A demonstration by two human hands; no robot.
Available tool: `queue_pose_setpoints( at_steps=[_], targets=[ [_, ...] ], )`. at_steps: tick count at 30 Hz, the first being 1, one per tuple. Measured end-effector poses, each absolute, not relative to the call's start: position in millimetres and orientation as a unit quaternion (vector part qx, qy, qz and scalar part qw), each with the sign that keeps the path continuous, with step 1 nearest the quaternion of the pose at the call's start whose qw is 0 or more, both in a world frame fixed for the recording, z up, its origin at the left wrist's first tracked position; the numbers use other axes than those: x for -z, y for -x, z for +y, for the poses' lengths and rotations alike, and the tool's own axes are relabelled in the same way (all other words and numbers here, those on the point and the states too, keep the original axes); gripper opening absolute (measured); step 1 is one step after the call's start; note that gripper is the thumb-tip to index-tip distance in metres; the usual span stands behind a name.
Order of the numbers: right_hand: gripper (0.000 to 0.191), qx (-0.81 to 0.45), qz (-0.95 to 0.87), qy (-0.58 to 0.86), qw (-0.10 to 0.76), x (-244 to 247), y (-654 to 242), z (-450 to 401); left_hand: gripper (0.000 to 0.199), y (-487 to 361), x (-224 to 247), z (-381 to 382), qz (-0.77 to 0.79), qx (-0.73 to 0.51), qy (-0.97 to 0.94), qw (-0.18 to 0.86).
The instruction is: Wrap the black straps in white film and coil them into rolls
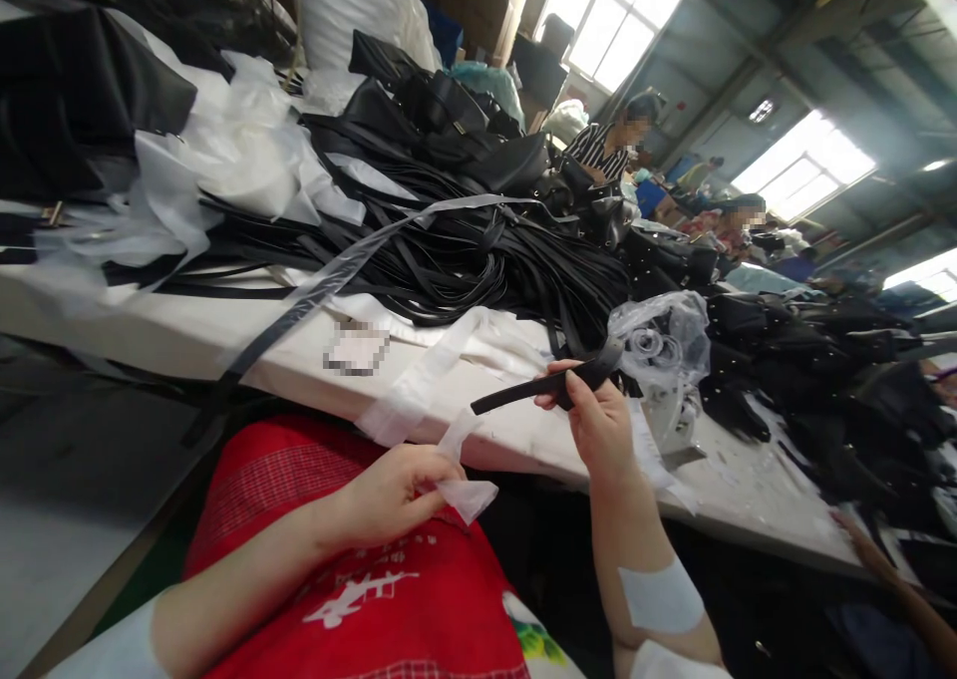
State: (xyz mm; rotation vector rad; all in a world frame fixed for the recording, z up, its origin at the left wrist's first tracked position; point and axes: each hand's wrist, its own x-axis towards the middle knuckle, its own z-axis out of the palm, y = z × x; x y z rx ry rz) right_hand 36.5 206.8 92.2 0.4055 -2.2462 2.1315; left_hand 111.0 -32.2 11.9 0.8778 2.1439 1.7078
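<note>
My right hand [594, 415] is closed round a black strap [512, 393], whose free end sticks out to the left over the table edge. Lower and to the left, my left hand [408, 495] pinches a strip of thin translucent plastic [473, 500] above my red apron [359, 599]. Part of that plastic shows above the fingers, part below. Just beyond my right hand sits a clear plastic bag [665, 345] with pale rolled material in it. A big bundle of black straps [478, 260] lies across the table behind both hands.
Long plastic sleeving [299, 310] with something dark inside hangs over the edge of the white table [284, 375]. Crumpled white wrapping [246, 151] and black bags [90, 101] are piled at left. More black goods [807, 360] cover the right side. A person [609, 146] sits across the table.
</note>
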Motion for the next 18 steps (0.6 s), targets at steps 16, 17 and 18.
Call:
queue_pose_setpoints(
  at_steps=[16,17,18],
  targets=[
    [0.031,-0.698,-0.711,-0.082,-0.029,-91.7,-31.6,203.8,0.022,-108.5,-10.3,-35.2,0.746,-0.578,-0.318,0.092],
    [0.031,-0.703,-0.707,-0.072,-0.036,-91.1,-31.1,203.2,0.022,-108.6,-9.4,-34.7,0.745,-0.578,-0.319,0.090],
    [0.032,-0.708,-0.702,-0.063,-0.041,-90.4,-30.6,202.7,0.022,-108.7,-8.8,-34.2,0.745,-0.579,-0.320,0.089]
  ],
)
